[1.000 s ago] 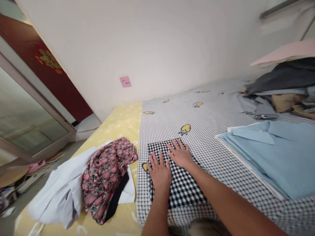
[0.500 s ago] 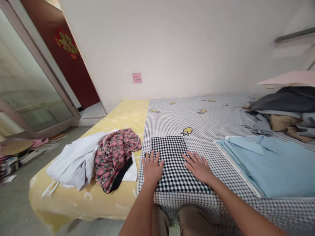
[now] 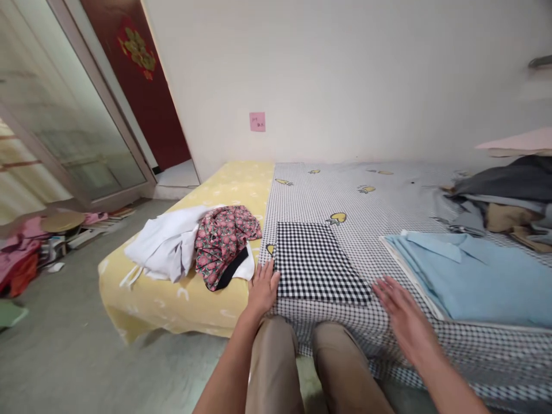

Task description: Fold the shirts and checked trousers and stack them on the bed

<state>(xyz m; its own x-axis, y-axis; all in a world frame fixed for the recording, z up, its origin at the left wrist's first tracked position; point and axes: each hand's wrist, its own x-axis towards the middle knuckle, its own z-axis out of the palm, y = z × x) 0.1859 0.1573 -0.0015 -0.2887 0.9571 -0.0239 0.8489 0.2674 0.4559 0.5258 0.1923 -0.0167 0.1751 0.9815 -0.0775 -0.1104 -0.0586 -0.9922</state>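
Note:
A folded black-and-white gingham cloth [image 3: 317, 261] lies flat near the front edge of the bed, wider at its near end. At its lower left corner rests my left hand [image 3: 263, 286], open, fingers stretched forward and holding nothing. My right hand [image 3: 401, 307] is open just off the cloth's lower right corner, its fingers extended and empty. The checked bedsheet [image 3: 302, 187] with yellow pineapple prints spreads under the cloth.
To the left, a crumpled pink floral garment [image 3: 224, 241] and a white garment [image 3: 166, 244] lie on the yellow sheet [image 3: 150, 313]. Folded light-blue shirts [image 3: 483, 276] lie at right, with a dark clothes pile [image 3: 509, 187] behind. My knees [image 3: 276, 345] are against the bed's front.
Both hands have slid off the cloth's middle toward its near corners, the right one moving outward and clear of it. The view has shifted left and down.

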